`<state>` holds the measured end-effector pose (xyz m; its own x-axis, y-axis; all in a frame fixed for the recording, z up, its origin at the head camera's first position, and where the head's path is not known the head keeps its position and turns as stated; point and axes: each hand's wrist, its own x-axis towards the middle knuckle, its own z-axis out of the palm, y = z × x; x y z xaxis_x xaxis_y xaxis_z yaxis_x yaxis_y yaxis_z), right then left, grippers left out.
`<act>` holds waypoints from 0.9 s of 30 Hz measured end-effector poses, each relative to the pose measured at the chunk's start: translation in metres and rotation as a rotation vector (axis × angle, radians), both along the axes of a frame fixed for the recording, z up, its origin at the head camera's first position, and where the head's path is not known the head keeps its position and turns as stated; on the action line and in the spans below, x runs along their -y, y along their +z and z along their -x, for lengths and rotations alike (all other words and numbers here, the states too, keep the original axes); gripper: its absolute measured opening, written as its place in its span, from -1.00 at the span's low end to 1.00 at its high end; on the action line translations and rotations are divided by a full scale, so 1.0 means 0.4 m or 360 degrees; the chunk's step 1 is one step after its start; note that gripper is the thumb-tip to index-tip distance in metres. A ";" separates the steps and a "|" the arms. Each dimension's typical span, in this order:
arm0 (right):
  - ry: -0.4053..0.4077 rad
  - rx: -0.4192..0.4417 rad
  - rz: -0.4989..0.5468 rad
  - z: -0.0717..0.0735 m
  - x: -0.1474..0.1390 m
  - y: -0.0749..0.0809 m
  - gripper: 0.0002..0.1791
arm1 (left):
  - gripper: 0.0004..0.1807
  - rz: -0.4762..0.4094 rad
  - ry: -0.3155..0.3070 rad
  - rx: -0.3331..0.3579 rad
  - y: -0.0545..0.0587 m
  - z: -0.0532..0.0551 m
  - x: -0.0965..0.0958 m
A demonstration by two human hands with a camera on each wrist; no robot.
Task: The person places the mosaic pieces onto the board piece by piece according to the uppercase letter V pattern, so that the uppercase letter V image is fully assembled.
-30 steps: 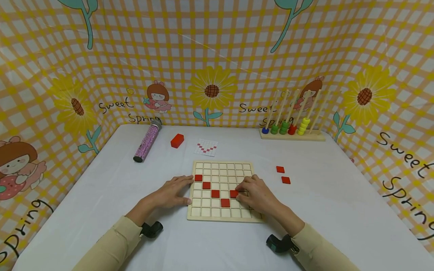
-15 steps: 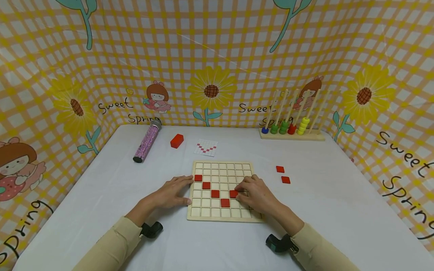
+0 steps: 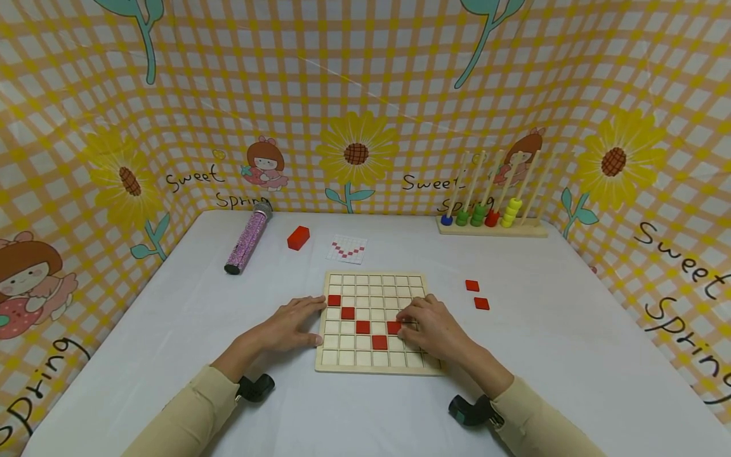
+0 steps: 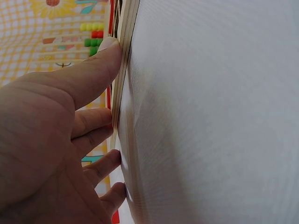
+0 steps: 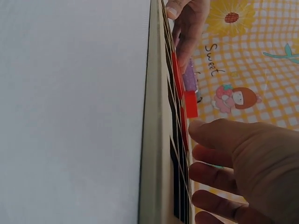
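A light wooden grid board [image 3: 348,367] lies on the white table, with several red square tiles in its cells forming a slanting line. My left hand [image 3: 292,325] rests at the board's left edge, fingers extended, fingertips and thumb touching the rim; the left wrist view shows the thumb [image 4: 100,70] against the wood. Over the right part of the board, my right hand [image 3: 436,327] has thumb and forefinger at opposite edges of a red tile [image 3: 393,327], its right side partly covered. In the right wrist view the other fingers [image 5: 212,175] lie loosely bent at the board's surface.
Two loose red tiles [image 3: 481,304] lie right of the board. Behind it are a pattern card [image 3: 347,249], a red block [image 3: 299,237] and a glittery pink tube [image 3: 248,240]. A bead rack [image 3: 492,227] stands at the back right, before a checked cloth wall [image 3: 377,76].
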<state>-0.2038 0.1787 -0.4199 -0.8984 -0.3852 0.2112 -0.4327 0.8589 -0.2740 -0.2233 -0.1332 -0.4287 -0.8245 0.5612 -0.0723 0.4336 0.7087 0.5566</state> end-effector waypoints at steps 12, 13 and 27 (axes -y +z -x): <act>-0.0084 0.0026 0.0081 0.014 -0.079 0.027 -0.74 | -0.21 -0.0022 -0.0029 -0.0058 0.006 -0.005 0.002; -0.0094 0.0030 0.0093 0.015 -0.088 0.028 -0.74 | -0.21 -0.0026 -0.0031 -0.0064 0.005 -0.005 0.002; -0.0245 0.0058 0.0123 0.054 -0.241 0.027 -0.66 | -0.21 0.0016 0.0004 0.0003 0.007 -0.003 -0.003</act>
<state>-0.2254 0.2753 -0.4093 -0.9532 -0.2261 0.2008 -0.2859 0.8901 -0.3550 -0.2221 -0.1322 -0.4260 -0.8259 0.5582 -0.0792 0.4307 0.7153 0.5503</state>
